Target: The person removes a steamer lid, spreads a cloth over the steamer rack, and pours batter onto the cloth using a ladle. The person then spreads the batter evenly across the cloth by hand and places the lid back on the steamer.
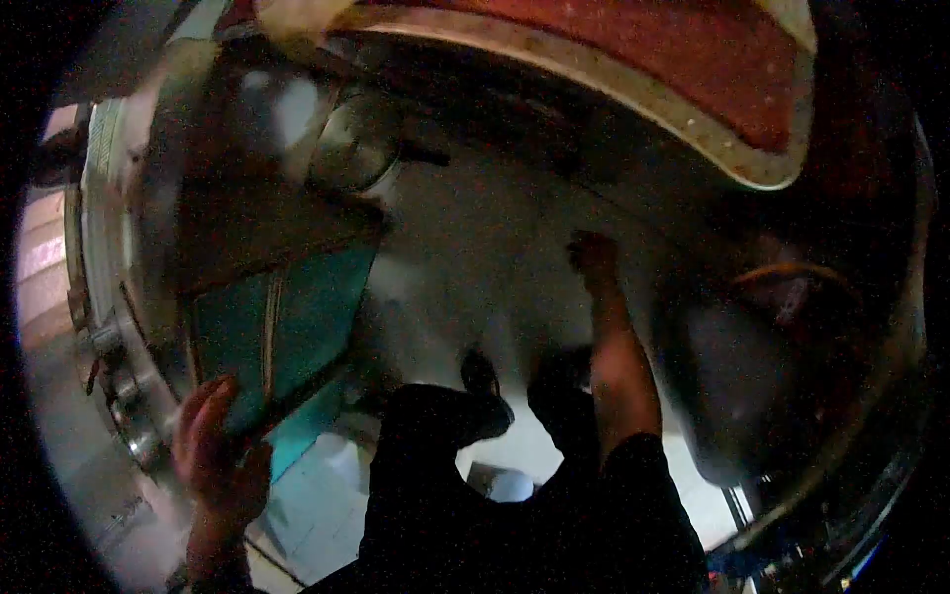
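My left hand (pixel 213 445) is at the near corner of a teal cabinet door (pixel 317 297). Its thumb lies on one side of the door's dark edge and its fingers on the other, apparently gripping it, though the light is dim. My right hand (pixel 594 262) hangs over the grey floor with the arm stretched forward. The fingers are loosely bent and a little apart, with no object visible in them. Shadow hides their tips.
A round metal pan (pixel 358 144) with a dark handle is beyond the door. Metal knobs or fittings (pixel 134 401) line the left side. A red panel with a pale rim (pixel 673 74) crosses the top. A grey rounded shape (pixel 737 381) is at right. My shoes (pixel 483 376) are on the floor.
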The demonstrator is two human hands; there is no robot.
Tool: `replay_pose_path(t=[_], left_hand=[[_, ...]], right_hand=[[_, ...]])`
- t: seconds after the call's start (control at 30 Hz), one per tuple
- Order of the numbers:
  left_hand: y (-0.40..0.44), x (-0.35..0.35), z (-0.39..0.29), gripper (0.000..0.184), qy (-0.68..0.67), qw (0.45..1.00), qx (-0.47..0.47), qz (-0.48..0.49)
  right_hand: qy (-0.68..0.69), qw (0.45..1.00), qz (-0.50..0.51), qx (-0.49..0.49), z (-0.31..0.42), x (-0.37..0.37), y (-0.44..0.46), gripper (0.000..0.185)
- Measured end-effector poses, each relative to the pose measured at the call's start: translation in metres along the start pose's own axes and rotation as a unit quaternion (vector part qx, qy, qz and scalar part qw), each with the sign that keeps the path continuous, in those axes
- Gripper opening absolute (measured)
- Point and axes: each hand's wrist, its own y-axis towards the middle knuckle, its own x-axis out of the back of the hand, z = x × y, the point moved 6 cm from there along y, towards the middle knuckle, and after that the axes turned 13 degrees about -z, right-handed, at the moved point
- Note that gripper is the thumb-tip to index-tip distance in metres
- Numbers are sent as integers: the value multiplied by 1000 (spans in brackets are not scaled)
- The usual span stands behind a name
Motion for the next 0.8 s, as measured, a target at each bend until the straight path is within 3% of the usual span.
replay_pose_path(t=[0.1, 0.2, 0.33, 0.4, 0.5, 0.6, 0.8], left_hand=[[-12, 11, 43, 58, 44, 996, 70, -22], [-15, 26, 40, 68, 62, 997, -15, -42], [-23, 25, 78, 77, -20, 993, 41, -111], [-19, 34, 58, 79, 1, 987, 95, -126], [-13, 51, 91, 76, 5, 996, 59, -63], [-10, 45, 69, 72, 4, 995, 23, -101], [-9, 44, 71, 68, 6, 998, 21, -67]], right_hand=[[-2, 998, -19, 68, -13, -74, 43, 29], [17, 990, -43, 135, -9, -119, 74, 29], [35, 980, -73, 183, -18, -152, 85, 30], [37, 977, -91, 187, -29, -149, 77, 30], [38, 975, -102, 193, -30, -160, 72, 30], [28, 977, -95, 191, -29, -157, 75, 31], [1, 975, -97, 202, -21, -144, 90, 31]])
